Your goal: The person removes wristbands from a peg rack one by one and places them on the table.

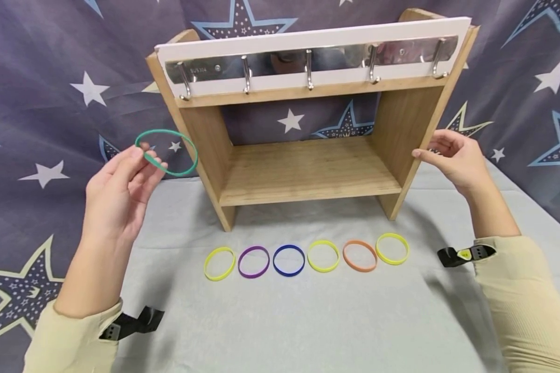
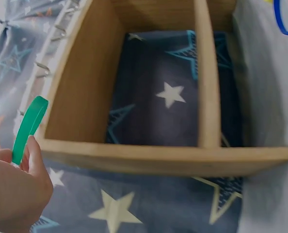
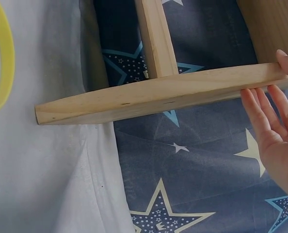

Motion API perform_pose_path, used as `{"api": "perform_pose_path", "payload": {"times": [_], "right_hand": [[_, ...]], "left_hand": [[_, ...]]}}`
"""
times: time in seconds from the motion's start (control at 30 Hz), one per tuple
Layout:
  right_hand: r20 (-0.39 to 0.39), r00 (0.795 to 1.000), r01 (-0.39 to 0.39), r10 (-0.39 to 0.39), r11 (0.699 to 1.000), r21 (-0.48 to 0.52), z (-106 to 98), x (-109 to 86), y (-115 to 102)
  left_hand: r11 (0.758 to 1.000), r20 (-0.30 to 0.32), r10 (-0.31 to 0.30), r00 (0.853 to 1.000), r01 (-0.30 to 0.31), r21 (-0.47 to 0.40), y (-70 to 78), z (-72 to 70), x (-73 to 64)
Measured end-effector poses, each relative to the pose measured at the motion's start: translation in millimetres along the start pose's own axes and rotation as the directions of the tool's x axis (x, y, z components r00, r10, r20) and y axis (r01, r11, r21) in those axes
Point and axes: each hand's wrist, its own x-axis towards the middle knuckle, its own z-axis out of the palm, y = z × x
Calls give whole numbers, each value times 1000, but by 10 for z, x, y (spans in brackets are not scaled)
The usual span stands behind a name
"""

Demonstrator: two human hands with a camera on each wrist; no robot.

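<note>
My left hand (image 1: 116, 194) pinches a green silicone wristband (image 1: 168, 131) between thumb and fingers, raised in the air left of a wooden shelf (image 1: 308, 176). In the left wrist view the green wristband (image 2: 29, 125) appears nearly edge-on, near the hooks. Along the top front of the shelf runs a metal hook rail (image 1: 280, 65) on a white board; its hooks bear nothing. With my right hand (image 1: 462, 160) I grip the right side panel, thumb at its front edge. Fingers (image 3: 253, 109) touch the panel's outer face in the right wrist view.
In front of the shelf, a row of wristbands lies on the grey cloth (image 1: 284, 321): yellow (image 1: 206, 267), purple (image 1: 254, 276), blue (image 1: 289, 274), another yellow (image 1: 323, 270), orange (image 1: 360, 270) and a third yellow (image 1: 393, 262). A star-patterned curtain (image 1: 42, 119) hangs behind.
</note>
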Motion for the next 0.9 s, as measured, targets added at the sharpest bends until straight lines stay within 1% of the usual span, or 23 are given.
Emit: {"api": "perform_pose_path", "payload": {"times": [0.17, 0.27, 0.37, 0.47, 0.57, 0.67, 0.73, 0.8, 0.9], "right_hand": [[-1, 1000, 3, -3, 1000, -3, 0, -5, 1], [0, 1000, 2, -2, 1000, 0, 3, -7, 1], [1, 1000, -1, 1, 1000, 0, 4, -8, 3], [1, 1000, -11, 11, 1000, -8, 2, -10, 8], [0, 1000, -21, 21, 999, -26, -6, -15, 17], [2, 1000, -24, 24, 999, -33, -9, -17, 13], [3, 1000, -22, 22, 999, -33, -10, -15, 5], [3, 1000, -18, 18, 999, -27, -9, -14, -3], [1, 1000, -14, 14, 1000, -22, -9, -10, -6]], "left_hand": [[998, -48, -51, 998, 53, 47, -52, -209, -20], [993, -65, -82, 994, 87, 75, -72, -328, -33], [984, -56, -132, 990, 137, 115, -83, -437, -40], [965, -48, -187, 981, 193, 179, -93, -536, -40], [937, -51, -238, 970, 243, 250, -105, -630, -40], [898, -71, -284, 956, 291, 329, -107, -718, -39], [867, -84, -308, 948, 316, 386, -113, -779, -30], [829, -96, -332, 938, 339, 445, -115, -836, -22], [778, -102, -376, 921, 373, 506, -130, -919, -14]]}}
